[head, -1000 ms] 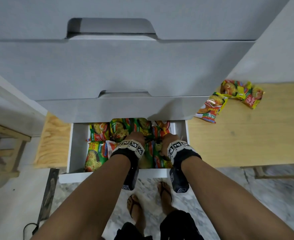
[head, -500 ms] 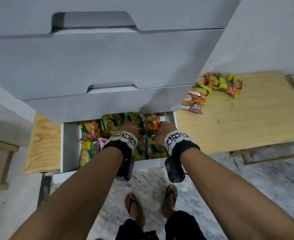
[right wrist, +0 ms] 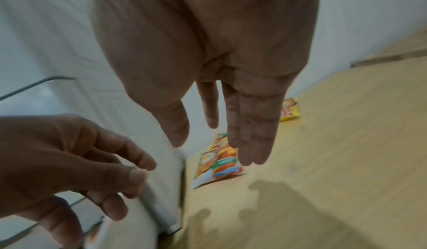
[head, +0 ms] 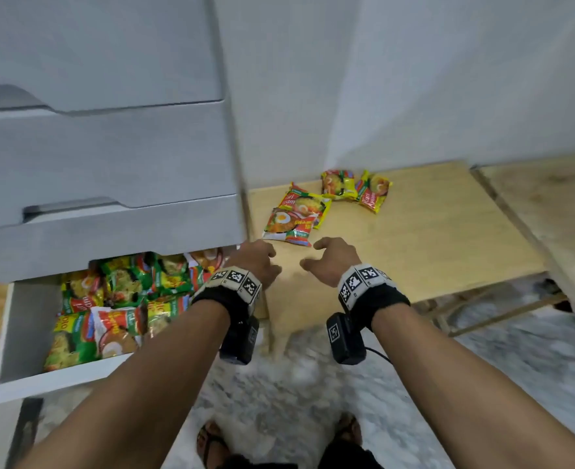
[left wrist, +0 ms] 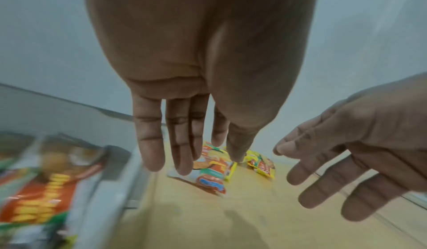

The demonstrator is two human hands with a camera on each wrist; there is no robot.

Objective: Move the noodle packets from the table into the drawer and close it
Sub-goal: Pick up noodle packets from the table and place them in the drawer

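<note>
Several noodle packets lie on the wooden table [head: 431,238]: an orange one [head: 289,225] nearest me, a yellow one [head: 304,203] behind it, two more [head: 338,182] [head: 374,191] farther back. The open white drawer [head: 18,319] at lower left holds several packets [head: 116,299]. My left hand [head: 257,257] hovers above the table's near left corner, fingers straight and empty [left wrist: 161,143]. My right hand [head: 330,260] hovers beside it, also empty, fingers extended [right wrist: 249,134]. Both are just short of the orange packet [left wrist: 212,176] [right wrist: 219,161].
The grey cabinet's shut upper drawer fronts [head: 103,154] rise above the open drawer. A white wall [head: 448,79] stands behind the table. A second wooden surface [head: 557,211] adjoins on the right. My sandalled feet [head: 211,441] stand on the marbled floor.
Both hands have left the drawer and swung right over the table, now empty with fingers extended. The head view has turned right toward the packets on the table.
</note>
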